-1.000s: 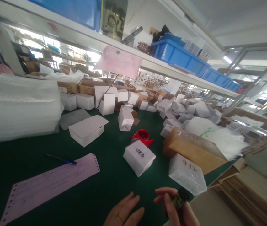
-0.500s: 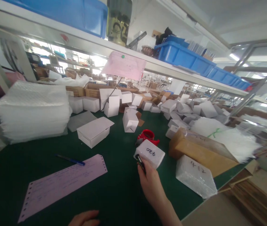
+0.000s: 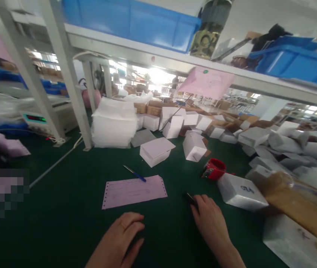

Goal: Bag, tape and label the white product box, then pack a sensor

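This looked like a packing area in a workshop or small factory. Small white cartons (image 3: 289,145) lay heaped toward the far right corner of the green-topped bench (image 3: 71,212), and a stack of white wrapping sheets (image 3: 114,124) stood toward its far edge. A red tape dispenser (image 3: 216,168) sat beside a hand-numbered box (image 3: 242,190). Blue plastic bins (image 3: 136,24) lined the metal shelf (image 3: 105,44) above the bench's far edge; beyond it, a large bright hall held more racks and cardboard boxes.

Bright distant window glare, dim tabletop, slight blur, stretched edges.
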A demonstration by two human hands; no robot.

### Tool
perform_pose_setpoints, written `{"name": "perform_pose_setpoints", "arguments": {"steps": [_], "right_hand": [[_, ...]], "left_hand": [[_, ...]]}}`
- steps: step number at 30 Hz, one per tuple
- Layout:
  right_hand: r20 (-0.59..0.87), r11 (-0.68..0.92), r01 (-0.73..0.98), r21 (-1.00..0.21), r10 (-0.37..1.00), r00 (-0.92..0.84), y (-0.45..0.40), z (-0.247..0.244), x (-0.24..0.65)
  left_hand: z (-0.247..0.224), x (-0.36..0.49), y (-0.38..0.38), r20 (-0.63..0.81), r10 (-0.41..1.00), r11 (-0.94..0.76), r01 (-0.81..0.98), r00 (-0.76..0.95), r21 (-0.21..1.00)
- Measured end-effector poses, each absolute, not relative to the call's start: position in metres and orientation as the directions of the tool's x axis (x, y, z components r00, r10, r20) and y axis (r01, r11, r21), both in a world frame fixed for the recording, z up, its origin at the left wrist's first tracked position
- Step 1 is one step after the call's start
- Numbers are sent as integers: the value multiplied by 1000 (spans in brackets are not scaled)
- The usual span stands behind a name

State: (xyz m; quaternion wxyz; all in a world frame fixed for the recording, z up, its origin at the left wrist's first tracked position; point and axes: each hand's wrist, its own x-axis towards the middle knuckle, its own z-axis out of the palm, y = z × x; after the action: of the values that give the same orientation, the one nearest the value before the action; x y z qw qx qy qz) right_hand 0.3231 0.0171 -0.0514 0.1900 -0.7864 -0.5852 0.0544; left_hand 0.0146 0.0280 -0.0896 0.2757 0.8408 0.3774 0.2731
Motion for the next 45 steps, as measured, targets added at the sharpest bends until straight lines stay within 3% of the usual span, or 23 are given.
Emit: {"name": "perform_pose_setpoints", "arguments": {"steps": [4,9,13,17,20,27,31,34,38,42,45], "right_hand": [[200,-75,881,-467,962,188,51,-50,295],[233,124,799,-588,972,21,106,-59,232],[276,222,778,-588,959,-65,139,-67,203],[245,190,760,-622,969,-41,153,-71,198],[230,157,694,-703,973,14,152,-68,204],[45,8,284,-959,991,125,112,-72,244],[-77,-69,-48,-996,975,207,79,-89,255],[-220,-199,-256,-946,974,52,63,-88,250],[-241,-287,-233,-929,948,-206,58,-76,241],[-234,-290,-278,-916,947,-218,56,-72,239],[-146,-205,-308,-929,968,-204,54,-71,234]], "left_hand": [[-69,10,71,286,787,-574,476,547,666],[-53,13,146,308,882,-465,544,358,699],[-61,23,157,311,800,-567,477,514,671],[-68,26,136,224,542,-697,283,810,659],[-67,24,127,181,460,-719,246,869,650],[-51,21,126,31,510,-667,373,859,645],[-53,27,115,-2,617,-569,448,787,689],[-61,34,105,-107,718,-366,504,688,783],[-66,38,96,-88,699,-273,379,709,884],[-58,39,92,7,676,-274,242,737,931],[-47,39,92,9,669,-271,232,744,934]]}}
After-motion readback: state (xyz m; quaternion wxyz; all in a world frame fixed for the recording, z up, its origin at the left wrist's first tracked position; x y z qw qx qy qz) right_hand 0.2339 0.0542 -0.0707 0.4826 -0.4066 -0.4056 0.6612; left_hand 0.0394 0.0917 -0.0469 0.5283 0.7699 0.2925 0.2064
